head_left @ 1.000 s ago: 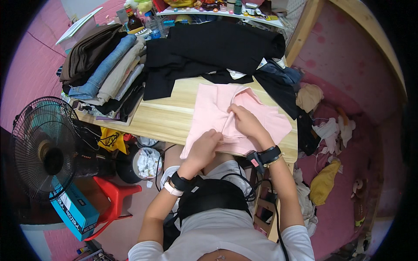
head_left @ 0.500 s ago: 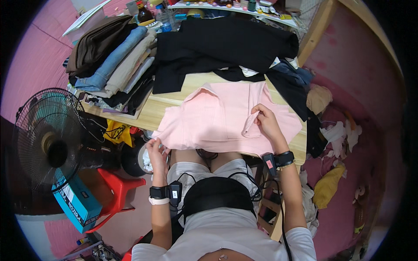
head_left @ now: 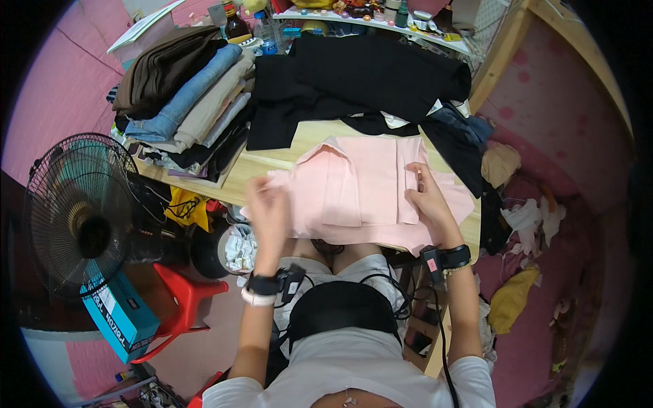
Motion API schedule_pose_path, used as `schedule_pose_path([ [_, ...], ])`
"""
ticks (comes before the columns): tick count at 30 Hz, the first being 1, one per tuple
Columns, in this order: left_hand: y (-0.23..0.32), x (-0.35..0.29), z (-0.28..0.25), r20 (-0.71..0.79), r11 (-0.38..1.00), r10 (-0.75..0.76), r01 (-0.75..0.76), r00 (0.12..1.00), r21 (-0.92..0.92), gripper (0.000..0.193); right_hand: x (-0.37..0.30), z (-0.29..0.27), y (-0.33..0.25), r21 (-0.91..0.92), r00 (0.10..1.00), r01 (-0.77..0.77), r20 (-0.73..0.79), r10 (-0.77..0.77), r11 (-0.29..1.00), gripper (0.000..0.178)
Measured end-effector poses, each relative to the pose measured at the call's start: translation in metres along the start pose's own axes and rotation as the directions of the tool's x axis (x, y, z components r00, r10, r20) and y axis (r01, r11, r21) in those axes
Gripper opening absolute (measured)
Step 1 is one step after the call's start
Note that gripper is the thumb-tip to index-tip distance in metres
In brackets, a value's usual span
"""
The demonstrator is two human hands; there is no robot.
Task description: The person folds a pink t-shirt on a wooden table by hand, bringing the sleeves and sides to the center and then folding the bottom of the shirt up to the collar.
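A pale pink shirt [head_left: 377,177] lies spread on the light wooden table, its front panels folded over one another. My right hand [head_left: 430,196] rests on the strip along its right side, thumb and fingers apart and touching the cloth. At the shirt's left end is my left hand [head_left: 270,212], raised by the sleeve edge. Motion blurs its fingers, so whether they pinch the cloth does not show. The shirt's lower hem hangs at the table's near edge, above my lap.
Black clothing [head_left: 360,78] covers the table's far side. A stack of folded trousers [head_left: 173,102] stands at the left back. A fan [head_left: 85,224], a red stool [head_left: 180,296] and a bin [head_left: 238,248] are at the left; loose clothes [head_left: 513,296] lie at the right.
My left hand has moved up and slightly right along the shirt's left end. My right hand has gone from pinching a folded edge to lying on it; that strip now lies flatter.
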State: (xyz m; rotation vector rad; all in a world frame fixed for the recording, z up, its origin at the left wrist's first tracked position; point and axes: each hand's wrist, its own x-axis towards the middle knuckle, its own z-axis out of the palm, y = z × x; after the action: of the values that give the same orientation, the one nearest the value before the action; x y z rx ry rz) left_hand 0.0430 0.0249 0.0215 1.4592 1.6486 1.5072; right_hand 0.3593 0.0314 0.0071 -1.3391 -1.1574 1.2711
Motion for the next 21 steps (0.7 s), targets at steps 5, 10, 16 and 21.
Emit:
schedule_pose_path([
  [5,0.037,0.006,0.096,0.459,0.863,-0.019,-0.218,0.888,0.457,0.061,-0.003,0.015,-0.002,-0.044,0.994,0.099,-0.052,-0.101,0.994,0.067],
  [10,0.024,0.028,0.134,0.453,0.806,-0.09,-0.203,0.887,0.557,0.058,-0.003,-0.011,0.008,-0.143,0.967,0.102,-0.218,-0.132,0.984,0.056],
  [16,-0.027,0.058,0.096,0.308,0.984,0.14,-0.168,0.941,0.067,0.051,-0.01,-0.04,0.014,-0.585,0.957,0.011,-0.229,-0.179,0.811,0.033],
  [21,-0.055,0.096,0.063,0.578,0.982,-0.181,0.181,0.796,0.058,0.057,-0.005,-0.053,-0.011,-0.561,0.994,0.054,-0.053,-0.1,0.826,0.032],
])
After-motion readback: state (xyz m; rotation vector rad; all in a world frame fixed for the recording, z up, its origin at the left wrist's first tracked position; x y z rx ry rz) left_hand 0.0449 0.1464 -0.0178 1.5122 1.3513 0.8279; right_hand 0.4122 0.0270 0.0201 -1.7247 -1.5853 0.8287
